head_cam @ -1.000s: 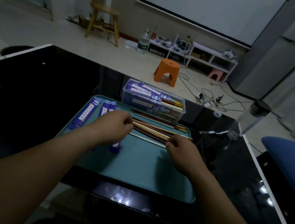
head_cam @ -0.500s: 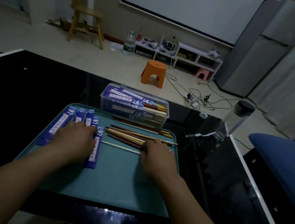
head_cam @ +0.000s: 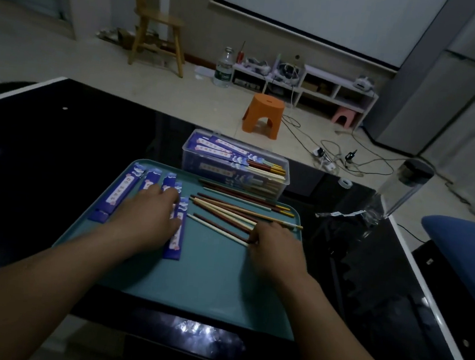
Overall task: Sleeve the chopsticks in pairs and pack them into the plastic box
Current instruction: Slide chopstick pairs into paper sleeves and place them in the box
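Since a second ago the left grip [head_cam: 149,217] has drawn back off the chopsticks [head_cam: 227,208] onto the sleeves [head_cam: 119,193]. The right grip [head_cam: 276,245] has kept to the chopsticks' right ends.

The tray [head_cam: 204,279] lies by the near edge of the tabletop [head_cam: 56,144], with the box [head_cam: 191,162] just past its far rim. The sleeves line the tray's far left corner. The loose chopsticks fan across its far right, one gold tip reaching the right rim. Bare teal floor runs between the two grips and on to the near rim. A bottle [head_cam: 407,187] stands by the tabletop's right edge, well apart from the tray.

The left grip covers the middles of several sleeves, so their count is unsure. In this dim light their print cannot be read. The box holds sleeved pairs [head_cam: 222,148], bare ends to the right.

The left grip lies palm down, fingers loosely spread, pressing on the sleeves. The right grip's fingers curl down onto the chopstick ends. Its knuckles hide the fingertips, so I cannot tell whether any chopstick is pinched.
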Tool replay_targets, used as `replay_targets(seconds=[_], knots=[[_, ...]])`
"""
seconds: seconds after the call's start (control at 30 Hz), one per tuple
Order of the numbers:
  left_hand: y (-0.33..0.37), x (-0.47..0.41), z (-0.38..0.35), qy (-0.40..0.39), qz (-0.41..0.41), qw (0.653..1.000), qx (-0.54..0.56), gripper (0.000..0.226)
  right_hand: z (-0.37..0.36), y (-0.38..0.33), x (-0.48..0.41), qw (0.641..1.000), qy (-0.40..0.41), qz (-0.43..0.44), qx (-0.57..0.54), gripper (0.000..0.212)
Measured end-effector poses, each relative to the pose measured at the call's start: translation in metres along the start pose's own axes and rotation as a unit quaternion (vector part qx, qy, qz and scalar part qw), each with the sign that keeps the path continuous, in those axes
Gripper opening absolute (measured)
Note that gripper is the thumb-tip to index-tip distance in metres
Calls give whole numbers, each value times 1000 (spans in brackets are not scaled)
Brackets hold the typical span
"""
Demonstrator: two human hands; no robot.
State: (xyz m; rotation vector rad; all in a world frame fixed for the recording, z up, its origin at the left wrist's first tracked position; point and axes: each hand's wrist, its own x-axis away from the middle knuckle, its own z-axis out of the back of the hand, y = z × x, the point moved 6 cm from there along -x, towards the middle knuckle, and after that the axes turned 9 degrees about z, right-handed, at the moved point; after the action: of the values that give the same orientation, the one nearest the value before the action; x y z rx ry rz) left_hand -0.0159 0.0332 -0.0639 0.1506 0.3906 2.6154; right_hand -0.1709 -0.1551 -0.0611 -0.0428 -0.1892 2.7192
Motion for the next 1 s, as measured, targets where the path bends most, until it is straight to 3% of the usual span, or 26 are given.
replay_targets(seconds=[0.27,0.5,0.73,1.0], knots=[[15,11,7,23,-50,998,18,44,-4,0,1,999,-2,14,-39,7],[19,13,3,12,-75,996,41,41,6,12,1,995,93,24,-16,6],[20,14,1,8,-82,995,53,40,-3,15,-1,996,81,23,8,6],[20,15,-3,-14,-79,995,61,42,-9,11,-8,999,9,35,12,19]])
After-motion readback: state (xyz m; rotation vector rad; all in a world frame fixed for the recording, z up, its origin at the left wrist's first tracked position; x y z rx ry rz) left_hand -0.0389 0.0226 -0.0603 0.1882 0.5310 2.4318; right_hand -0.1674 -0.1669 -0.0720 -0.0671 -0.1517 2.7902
